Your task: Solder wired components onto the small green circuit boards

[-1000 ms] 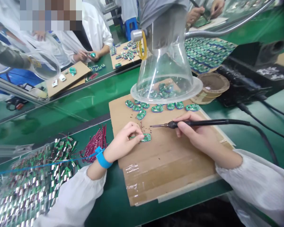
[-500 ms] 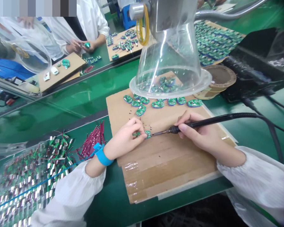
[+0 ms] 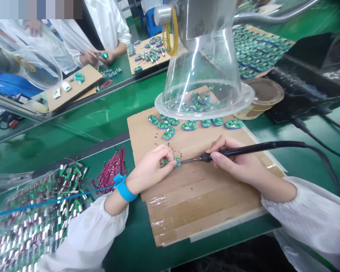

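My left hand (image 3: 153,166), with a blue strap at its wrist, is closed with its fingertips on a small green circuit board (image 3: 177,163). The fingers cover part of this board, so whether a wire is also pinched there is hard to see. A soldering iron (image 3: 249,149) lies in the closed grip of my right hand (image 3: 235,162). Its thin metal tip points left and meets the board's right edge, or comes very close to it. Both hands are over a sheet of brown cardboard (image 3: 204,196). Several more green boards (image 3: 189,125) lie along the cardboard's far part.
A clear fume hood (image 3: 204,75) hangs low over the far boards. Red wires (image 3: 110,170) and metal-ended parts (image 3: 45,211) are piled at left. A round pot (image 3: 268,94) and a black box (image 3: 300,79) stand at right. Across the bench, a person's hands (image 3: 98,56) hold a green part.
The view has shifted slightly. Both hands stay nearly in place, with the iron's tip still at the board. The iron's cable and the blue wrist cord have swung a little.
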Motion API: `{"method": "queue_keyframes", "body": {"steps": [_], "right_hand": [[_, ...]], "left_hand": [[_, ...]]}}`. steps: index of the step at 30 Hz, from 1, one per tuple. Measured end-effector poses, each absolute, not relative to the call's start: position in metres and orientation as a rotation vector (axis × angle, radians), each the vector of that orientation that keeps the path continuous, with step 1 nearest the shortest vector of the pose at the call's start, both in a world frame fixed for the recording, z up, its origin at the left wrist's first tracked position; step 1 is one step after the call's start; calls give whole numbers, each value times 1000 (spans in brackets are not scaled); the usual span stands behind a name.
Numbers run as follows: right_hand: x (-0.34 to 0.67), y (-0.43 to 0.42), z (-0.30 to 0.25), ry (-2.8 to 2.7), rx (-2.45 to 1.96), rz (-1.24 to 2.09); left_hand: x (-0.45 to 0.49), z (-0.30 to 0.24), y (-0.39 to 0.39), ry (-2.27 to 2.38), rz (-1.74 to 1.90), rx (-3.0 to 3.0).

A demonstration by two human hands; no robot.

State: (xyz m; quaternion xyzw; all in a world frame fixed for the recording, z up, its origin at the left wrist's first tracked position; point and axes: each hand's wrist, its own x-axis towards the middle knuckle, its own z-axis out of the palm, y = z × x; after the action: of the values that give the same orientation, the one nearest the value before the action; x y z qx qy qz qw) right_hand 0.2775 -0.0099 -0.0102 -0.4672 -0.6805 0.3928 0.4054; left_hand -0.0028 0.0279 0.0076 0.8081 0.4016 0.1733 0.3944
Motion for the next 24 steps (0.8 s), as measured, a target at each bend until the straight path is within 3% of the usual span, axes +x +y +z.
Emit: {"method": "queue_keyframes", "body": {"steps": [24], "right_hand": [[276,-10,-9,-1614,-1147,1012]], "left_hand": [[-1,11,29,1070,393,2046]]}}
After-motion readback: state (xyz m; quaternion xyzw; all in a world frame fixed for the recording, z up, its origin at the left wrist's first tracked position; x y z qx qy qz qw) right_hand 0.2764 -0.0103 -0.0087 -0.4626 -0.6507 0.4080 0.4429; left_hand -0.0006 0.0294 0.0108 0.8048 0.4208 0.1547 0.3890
